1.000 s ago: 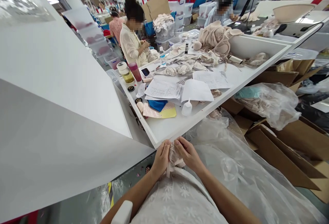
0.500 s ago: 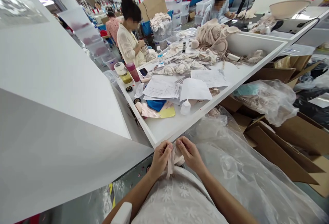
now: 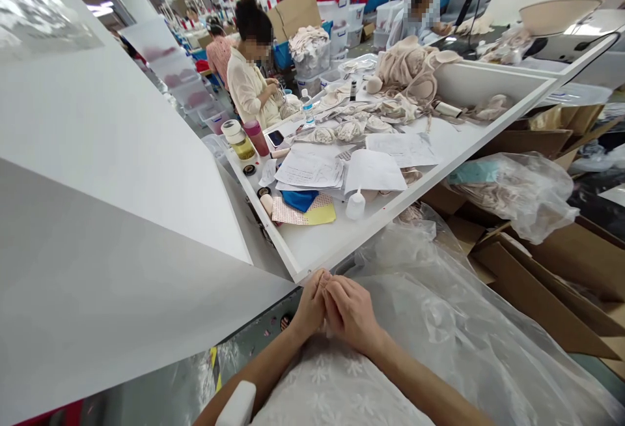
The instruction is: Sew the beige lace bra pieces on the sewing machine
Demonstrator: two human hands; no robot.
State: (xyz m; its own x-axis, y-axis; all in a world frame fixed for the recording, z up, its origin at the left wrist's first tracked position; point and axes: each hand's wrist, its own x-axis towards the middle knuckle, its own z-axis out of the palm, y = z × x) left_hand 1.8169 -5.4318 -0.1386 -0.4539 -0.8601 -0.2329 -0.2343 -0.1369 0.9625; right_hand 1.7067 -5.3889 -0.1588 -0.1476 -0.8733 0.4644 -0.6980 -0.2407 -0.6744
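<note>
Busy sewing room, white table [image 3: 322,243] seen just ahead. Left hand [image 3: 308,305] and right hand [image 3: 347,312] were pressed together, fingers curled shut. Small pale cloth [image 3: 326,333] was squeezed between both palms, mostly hidden, over lap.

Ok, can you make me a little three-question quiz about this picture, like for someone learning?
1. True or false: the person's left hand and right hand press together.
2. Which sits nearest the white table's front edge? A) small white squeeze bottle B) pink drink bottle C) clear water bottle
3. What colour is the folded cloth beside the yellow paper sheet?

Key: 1 true; 2 A; 3 blue.
</note>
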